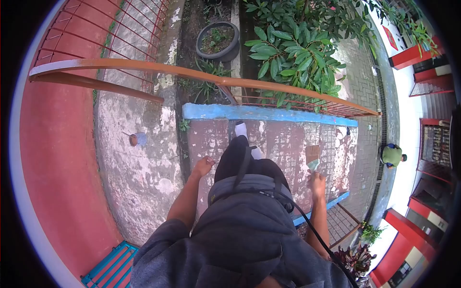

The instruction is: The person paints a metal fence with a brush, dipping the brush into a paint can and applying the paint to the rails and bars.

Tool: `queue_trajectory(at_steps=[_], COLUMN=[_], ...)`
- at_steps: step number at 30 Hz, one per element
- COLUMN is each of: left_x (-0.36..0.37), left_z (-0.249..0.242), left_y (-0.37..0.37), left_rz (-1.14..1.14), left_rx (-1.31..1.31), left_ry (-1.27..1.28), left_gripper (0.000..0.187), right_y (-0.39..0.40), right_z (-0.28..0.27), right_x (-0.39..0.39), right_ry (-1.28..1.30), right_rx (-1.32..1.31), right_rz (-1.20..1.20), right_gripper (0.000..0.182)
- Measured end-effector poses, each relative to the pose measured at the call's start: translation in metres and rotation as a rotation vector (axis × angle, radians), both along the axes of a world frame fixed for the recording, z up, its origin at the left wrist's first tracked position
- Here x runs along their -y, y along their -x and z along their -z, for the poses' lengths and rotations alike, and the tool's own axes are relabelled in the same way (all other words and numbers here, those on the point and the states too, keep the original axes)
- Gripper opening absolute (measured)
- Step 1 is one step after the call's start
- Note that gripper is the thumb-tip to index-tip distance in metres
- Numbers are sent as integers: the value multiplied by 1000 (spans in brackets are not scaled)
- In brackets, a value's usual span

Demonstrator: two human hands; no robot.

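Observation:
My right hand (pixel 318 186) grips the handle of a wide paintbrush (pixel 312 156). Its brown bristles point ahead, away from my body, and a pale green part shows near my fingers. At my left side, my left hand (pixel 205 165) hangs with its fingers curled in; I see nothing in it. Both hands are above worn, tiled paving (pixel 283 139) with peeling red paint. Farther left, a small paint pot (pixel 136 139) with reddish brown at its mouth and a thin stick in it stands on the concrete.
An orange-brown metal railing (pixel 192 72) crosses ahead, above a blue curb (pixel 269 114). Beyond it are a round planter (pixel 218 42) and a leafy shrub (pixel 297 53). A red wall (pixel 53 144) and a teal slatted bench (pixel 111 264) are left. A person in green (pixel 392 156) is far right.

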State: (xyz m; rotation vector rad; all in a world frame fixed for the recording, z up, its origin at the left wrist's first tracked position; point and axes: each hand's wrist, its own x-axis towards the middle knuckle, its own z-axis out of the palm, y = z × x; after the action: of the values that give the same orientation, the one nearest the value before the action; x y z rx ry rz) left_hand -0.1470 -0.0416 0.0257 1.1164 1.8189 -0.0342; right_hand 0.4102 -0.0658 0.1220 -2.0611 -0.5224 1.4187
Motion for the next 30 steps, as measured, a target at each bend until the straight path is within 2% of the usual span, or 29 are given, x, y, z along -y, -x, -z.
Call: queue_trajectory(at_steps=[5, 13, 15, 23, 25, 27, 28, 30], left_x=[1, 9, 17, 60, 75, 91, 97, 105], left_z=[-7, -13, -14, 0, 11, 29, 38, 63], left_y=[-7, 1, 8, 50, 68, 86, 96, 120], left_rz=[19, -2, -21, -261, -372, -498, -572, -737], left_rx=[70, 24, 40, 76, 64, 33, 18, -30], left_ry=[-50, -99, -149, -160, -204, -242, -270, -331], left_gripper=[42, 43, 43, 41, 40, 39, 38, 36], right_y=[-4, 0, 2, 29, 50, 70, 48, 65], right_z=[5, 17, 21, 16, -1, -17, 19, -4], right_x=[43, 60, 57, 14, -1, -17, -16, -27], right_ry=[71, 79, 59, 81, 3, 95, 101, 162], right_rx=[-34, -27, -110, -153, 22, -81, -122, -252], right_rz=[174, 180, 182, -11, -224, -82, -138, -91], right_gripper=[44, 42, 43, 50, 50, 53, 55, 54])
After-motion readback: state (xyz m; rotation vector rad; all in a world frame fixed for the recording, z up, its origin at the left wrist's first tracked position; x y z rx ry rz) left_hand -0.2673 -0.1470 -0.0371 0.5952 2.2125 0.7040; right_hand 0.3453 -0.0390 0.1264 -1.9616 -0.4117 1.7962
